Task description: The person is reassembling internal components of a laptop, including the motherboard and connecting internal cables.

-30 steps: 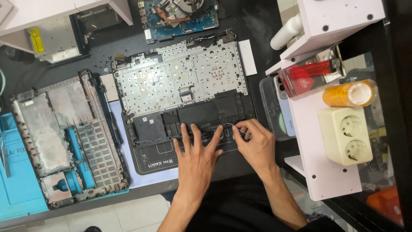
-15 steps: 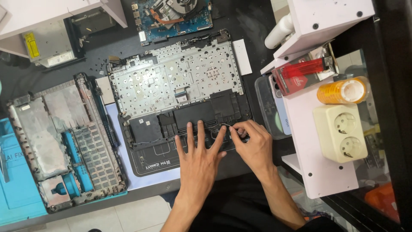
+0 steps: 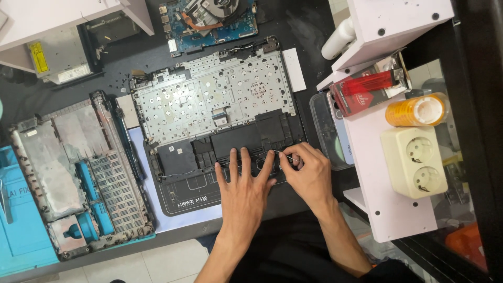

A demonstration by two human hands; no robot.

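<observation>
An opened laptop top case (image 3: pixel 220 105) lies upside down on a dark mat, its silver keyboard backplate showing. My left hand (image 3: pixel 245 194) rests flat, fingers spread, on the case's near black edge. Just right of it, my right hand (image 3: pixel 306 173) pinches a thin light wire (image 3: pixel 273 152) at that same edge, fingertips curled together. The two hands almost touch.
A laptop bottom cover (image 3: pixel 78 173) lies left on a blue mat (image 3: pixel 23 230). A blue motherboard (image 3: pixel 209 18) sits at the back. Right, a white shelf (image 3: pixel 382 178) carries a double socket (image 3: pixel 414 162), an orange tape roll (image 3: pixel 416 109) and a red lighter (image 3: pixel 367 84). A phone (image 3: pixel 327 131) lies beside it.
Both hands stay at the near edge of the case. The left hand's fingers have spread slightly and the right hand has drawn the wire a little; the view shifted a bit.
</observation>
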